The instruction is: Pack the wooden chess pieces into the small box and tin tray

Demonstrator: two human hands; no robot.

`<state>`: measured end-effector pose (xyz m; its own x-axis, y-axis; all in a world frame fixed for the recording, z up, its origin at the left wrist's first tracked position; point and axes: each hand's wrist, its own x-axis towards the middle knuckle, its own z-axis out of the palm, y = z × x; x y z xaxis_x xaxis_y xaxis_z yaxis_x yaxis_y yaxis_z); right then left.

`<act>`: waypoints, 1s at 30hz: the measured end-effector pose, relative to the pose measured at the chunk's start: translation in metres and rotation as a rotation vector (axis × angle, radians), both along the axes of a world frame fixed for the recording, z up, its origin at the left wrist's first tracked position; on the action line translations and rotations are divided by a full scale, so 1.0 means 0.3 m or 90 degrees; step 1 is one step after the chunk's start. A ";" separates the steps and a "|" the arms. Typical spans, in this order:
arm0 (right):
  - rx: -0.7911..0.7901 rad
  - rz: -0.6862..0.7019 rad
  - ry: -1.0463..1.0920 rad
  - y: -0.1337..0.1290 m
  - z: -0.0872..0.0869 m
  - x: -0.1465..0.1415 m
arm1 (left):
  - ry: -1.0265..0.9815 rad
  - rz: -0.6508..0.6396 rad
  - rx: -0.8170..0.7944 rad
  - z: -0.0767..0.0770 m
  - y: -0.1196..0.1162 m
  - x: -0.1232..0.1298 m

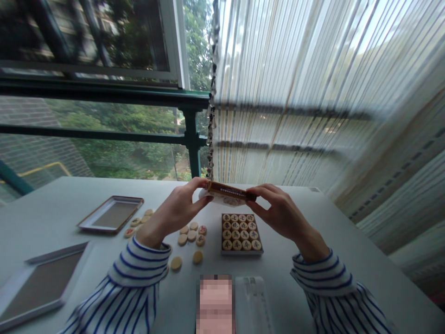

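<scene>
Both hands hold up a thin flat box (231,189) above the far part of the table. Its brown edge carries small printed characters, and a pale patterned face shows below. My left hand (177,211) pinches its left end between thumb and fingers. At the right end, my right hand (283,208) grips it the same way. Below sits an open box (242,253) filled with rows of round Chinese chess pieces (244,234), black characters facing up. Several loose Chinese chess pieces (191,235) lie left of it; some are partly hidden behind my left forearm.
A shallow brown-edged tray or lid (113,215) lies on the white table (215,266) at the left. A larger white-rimmed one (45,283) is nearer. A translucent plastic case (253,301) lies at the front. String curtains (295,83) hang behind at the right.
</scene>
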<state>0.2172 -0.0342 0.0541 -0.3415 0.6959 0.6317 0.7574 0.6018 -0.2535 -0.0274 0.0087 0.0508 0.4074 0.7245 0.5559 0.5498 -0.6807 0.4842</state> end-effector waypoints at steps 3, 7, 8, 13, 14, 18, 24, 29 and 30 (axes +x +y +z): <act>0.000 -0.001 0.008 -0.003 0.002 -0.004 | -0.033 0.004 0.027 0.004 -0.006 0.008; -0.016 0.014 0.039 -0.003 0.000 -0.005 | -0.043 -0.010 0.025 0.011 -0.017 0.018; -0.023 0.019 0.046 -0.003 0.000 -0.005 | -0.040 -0.015 0.017 0.012 -0.018 0.019; -0.044 0.034 0.078 0.002 0.000 -0.008 | -0.049 -0.028 -0.044 0.006 -0.009 0.014; -0.045 0.036 0.083 0.003 0.000 -0.009 | -0.052 -0.031 -0.058 0.003 -0.007 0.014; -0.049 0.034 0.094 0.005 -0.002 -0.010 | -0.066 -0.042 -0.118 -0.003 -0.002 0.017; -0.055 0.035 0.125 0.006 -0.008 -0.011 | -0.077 -0.052 -0.135 -0.003 -0.004 0.019; -0.052 0.039 0.161 0.009 -0.014 -0.007 | -0.086 -0.055 -0.129 -0.011 0.011 0.003; -0.054 0.037 0.164 0.011 -0.016 -0.005 | -0.088 -0.052 -0.127 -0.013 0.014 0.000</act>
